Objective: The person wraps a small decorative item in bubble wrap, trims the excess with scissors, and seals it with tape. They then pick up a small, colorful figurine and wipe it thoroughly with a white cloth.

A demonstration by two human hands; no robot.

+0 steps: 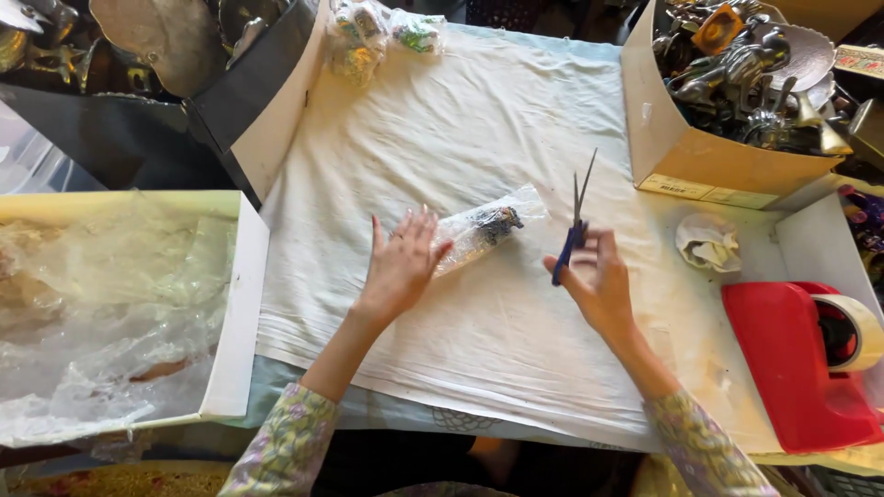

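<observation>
My left hand lies flat, fingers spread, on one end of a small dark object wrapped in clear plastic wrap, pressing it onto the white cloth. My right hand holds blue-handled scissors with the blades pointing up and away, slightly apart, just right of the wrapped bundle and not touching it.
A white box of crumpled plastic wrap stands at the left. A cardboard box of metal pieces sits at the back right. A red tape dispenser is at the right, a crumpled paper scrap beside it. Wrapped items lie at the far edge.
</observation>
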